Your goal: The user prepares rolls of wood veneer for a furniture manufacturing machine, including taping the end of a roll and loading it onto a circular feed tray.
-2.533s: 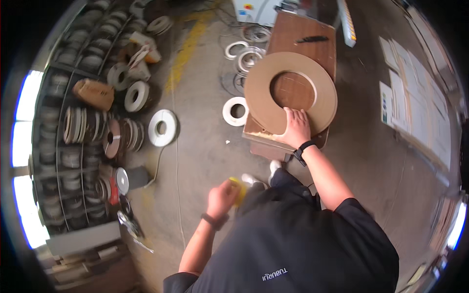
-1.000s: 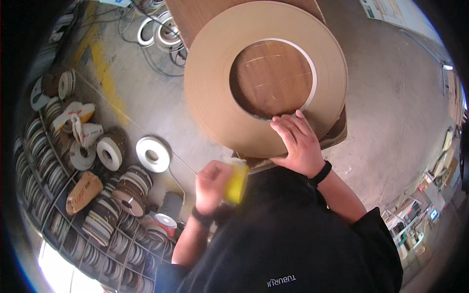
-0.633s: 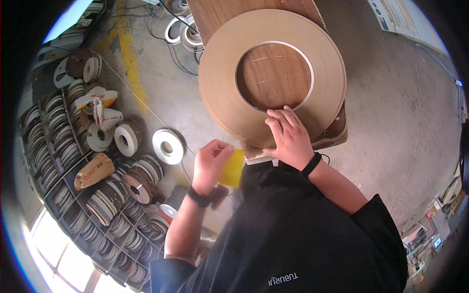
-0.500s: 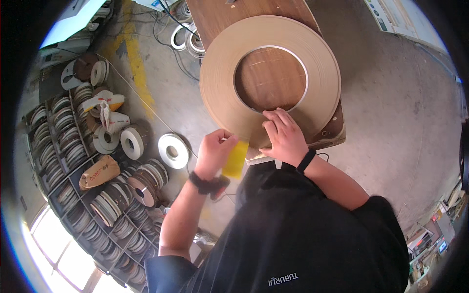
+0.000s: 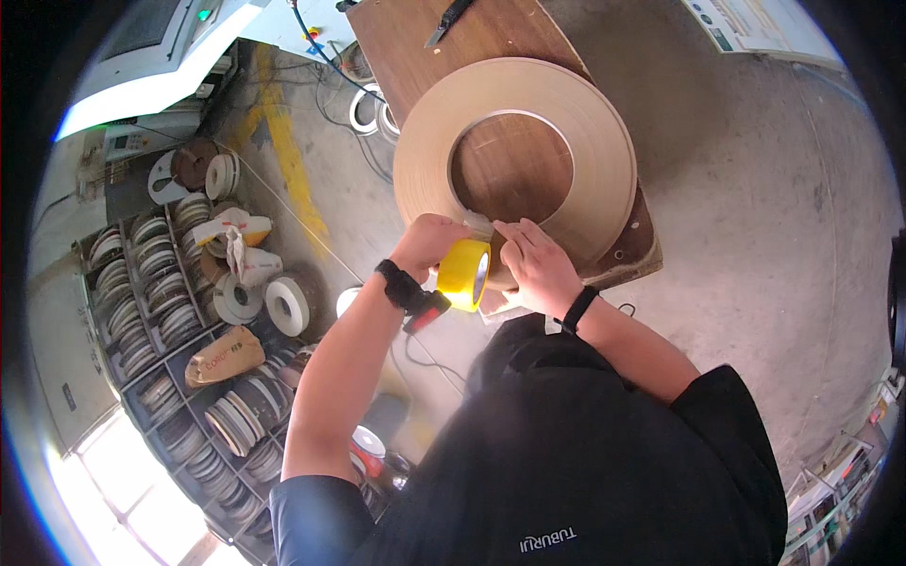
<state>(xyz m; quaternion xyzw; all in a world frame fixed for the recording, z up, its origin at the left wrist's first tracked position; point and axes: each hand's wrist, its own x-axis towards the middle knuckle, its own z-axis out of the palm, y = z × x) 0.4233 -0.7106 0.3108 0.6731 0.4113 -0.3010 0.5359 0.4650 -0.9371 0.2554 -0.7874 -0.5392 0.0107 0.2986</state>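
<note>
A large flat coil of beige edge banding (image 5: 602, 141) lies on a brown wooden board (image 5: 524, 26). My left hand (image 5: 425, 245) is closed on a yellow roll of adhesive tape (image 5: 459, 275), held at the coil's near left edge. A pale, shiny strip of tape (image 5: 478, 224) shows at the coil's inner rim, between my two hands. My right hand (image 5: 545, 272) grips the near part of the coil, its bent fingertips at the inner rim beside the strip. The coil's near edge is partly hidden by my hands.
A dark-handled knife (image 5: 447, 23) lies at the board's far end. On the left stands a rack (image 5: 179, 344) filled with several banding rolls. Cables and white rings (image 5: 366, 109) lie on the floor past the board's left side. A light-coloured machine (image 5: 160, 85) stands at the far left.
My left hand has moved right and up with the tape roll, which has turned to show its open core. A tape strip now shows at the inner rim. My right hand has shifted slightly.
</note>
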